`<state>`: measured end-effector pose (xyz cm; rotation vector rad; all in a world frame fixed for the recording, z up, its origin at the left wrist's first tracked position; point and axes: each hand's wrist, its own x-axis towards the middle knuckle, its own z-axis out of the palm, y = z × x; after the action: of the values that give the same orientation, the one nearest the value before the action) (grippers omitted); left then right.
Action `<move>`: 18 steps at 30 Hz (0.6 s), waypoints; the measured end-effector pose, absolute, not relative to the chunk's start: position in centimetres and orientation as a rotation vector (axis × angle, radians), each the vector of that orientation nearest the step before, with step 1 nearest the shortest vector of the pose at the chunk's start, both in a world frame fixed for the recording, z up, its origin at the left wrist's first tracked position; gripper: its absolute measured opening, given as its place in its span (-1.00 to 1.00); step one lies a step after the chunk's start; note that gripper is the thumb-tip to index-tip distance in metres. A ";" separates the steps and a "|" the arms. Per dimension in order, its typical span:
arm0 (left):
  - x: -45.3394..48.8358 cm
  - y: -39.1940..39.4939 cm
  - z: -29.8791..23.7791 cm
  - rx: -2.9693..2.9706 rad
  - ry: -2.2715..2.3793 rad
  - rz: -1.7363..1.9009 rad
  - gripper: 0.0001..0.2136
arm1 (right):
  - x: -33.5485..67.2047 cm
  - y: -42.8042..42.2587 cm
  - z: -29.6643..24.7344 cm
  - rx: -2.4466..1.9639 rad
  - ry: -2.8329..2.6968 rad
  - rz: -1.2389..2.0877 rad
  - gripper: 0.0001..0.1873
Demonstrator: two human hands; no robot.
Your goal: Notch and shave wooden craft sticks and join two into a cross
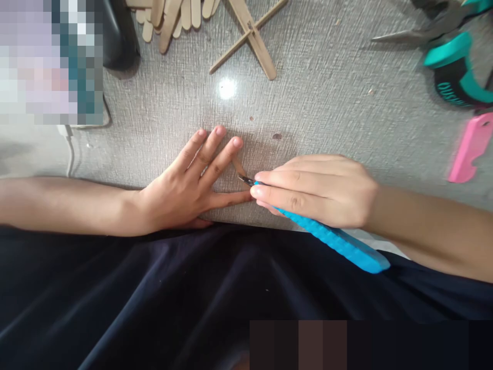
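My left hand (192, 174) lies flat on the table with its fingers spread. Between its fingers and my right hand shows a short piece of wooden craft stick (239, 165); part of it is hidden under the left hand. My right hand (319, 190) is closed around a blue-handled craft knife (331, 241). The knife's small metal blade points left and touches or nearly touches the stick; I cannot tell which. The tip of my left index finger is close beside the right fingertips.
Loose craft sticks (185, 15) and a crossed-stick piece (256, 41) lie at the back. Teal-handled pliers (447, 56) and a pink plastic tool (470, 149) are on the right. A black object (119, 36) and a white cable (70, 151) are at the left.
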<state>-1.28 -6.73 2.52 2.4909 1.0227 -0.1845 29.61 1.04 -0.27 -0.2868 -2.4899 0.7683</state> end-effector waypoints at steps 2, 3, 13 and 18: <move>-1.4 -6.0 2.7 2.449 0.982 -0.219 0.06 | 29.5 1.0 -0.6 -0.288 -2.469 0.763 -0.60; -1.5 -5.7 2.7 2.436 0.957 -0.222 0.04 | 29.5 1.0 -0.7 -0.283 -2.451 0.768 -0.63; -3.0 -3.8 1.6 2.538 0.642 -0.161 0.16 | 29.9 1.5 -0.8 -0.226 -2.438 0.914 -0.65; -3.0 -4.0 1.6 2.537 0.673 -0.079 0.07 | 30.0 1.8 -0.9 -0.199 -2.430 0.935 -0.67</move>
<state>-3.01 -4.00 1.63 2.5370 0.6729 -0.0787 30.00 1.75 -0.95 -0.1987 -2.4303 0.9353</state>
